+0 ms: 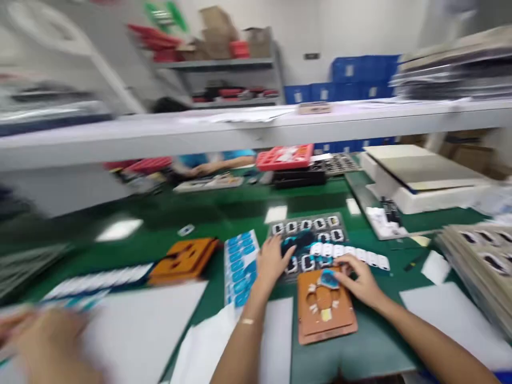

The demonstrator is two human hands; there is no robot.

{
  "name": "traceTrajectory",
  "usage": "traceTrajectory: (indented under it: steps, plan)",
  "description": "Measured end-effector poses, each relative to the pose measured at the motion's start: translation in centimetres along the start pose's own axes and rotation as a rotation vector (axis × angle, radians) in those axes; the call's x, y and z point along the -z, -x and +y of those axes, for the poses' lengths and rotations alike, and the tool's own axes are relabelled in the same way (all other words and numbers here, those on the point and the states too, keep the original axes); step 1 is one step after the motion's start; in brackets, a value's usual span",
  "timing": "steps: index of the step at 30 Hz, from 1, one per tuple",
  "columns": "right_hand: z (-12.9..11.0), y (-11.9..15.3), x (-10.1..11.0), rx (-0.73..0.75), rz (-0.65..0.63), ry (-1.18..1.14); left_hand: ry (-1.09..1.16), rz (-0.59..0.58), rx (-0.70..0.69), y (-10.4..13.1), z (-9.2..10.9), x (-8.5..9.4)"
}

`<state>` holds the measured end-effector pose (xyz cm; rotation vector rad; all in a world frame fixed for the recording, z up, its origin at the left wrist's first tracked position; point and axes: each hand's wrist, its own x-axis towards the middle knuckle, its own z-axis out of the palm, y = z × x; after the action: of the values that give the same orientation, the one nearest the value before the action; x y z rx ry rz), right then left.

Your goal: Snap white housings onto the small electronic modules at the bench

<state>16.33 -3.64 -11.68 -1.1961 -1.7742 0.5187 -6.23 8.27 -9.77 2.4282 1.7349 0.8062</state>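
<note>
My left hand (274, 258) reaches over the left side of a clear tray (342, 226) of black-and-white parts, its thumb and fingers apart and nothing visible between them. My right hand (362, 282) is at the top right of an orange-brown fixture block (326, 325), fingers curled, pinching the edge of a small blue piece (328, 278) lying on it. A curved strip of white labels (360, 254) runs just above my right fingers. Left of my left hand lies a sheet of blue stickers (240, 261).
Another person's blurred hands (52, 341) are at the lower left, near an orange block (182, 258). Stacked trays (480, 266) stand at right, with a white foam box (428, 197) behind. A shelf (256, 133) crosses above the green table (224, 208). A person's arm (224, 164) shows beyond.
</note>
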Motion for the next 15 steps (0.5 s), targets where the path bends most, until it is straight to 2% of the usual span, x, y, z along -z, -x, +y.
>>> traceTrajectory:
  steps: [1, 3, 6, 9, 12, 15]
  plan:
    - [0.4, 0.1, 0.2, 0.014, -0.007, -0.022, -0.02, -0.021, 0.071, 1.0, -1.4, 0.3]
    - [0.7, 0.5, 0.7, 0.033, -0.015, -0.045, -0.026, -0.065, 0.138, 2.0, -2.5, 0.1]
    - [0.5, 1.3, 1.5, 0.046, -0.003, -0.052, -0.004, -0.087, 0.158, 2.1, -2.2, -0.6]
    - [0.7, 1.3, 1.9, 0.049, 0.036, -0.036, 0.028, -0.055, 0.153, 1.8, -2.2, -0.2]
    - [0.7, 0.2, 2.3, 0.051, 0.087, 0.006, 0.098, 0.009, 0.075, 1.8, -2.6, 1.1]
    - [-0.3, -2.0, 3.0, 0.062, 0.123, 0.08, 0.196, 0.091, -0.111, 2.0, -2.3, 2.4]
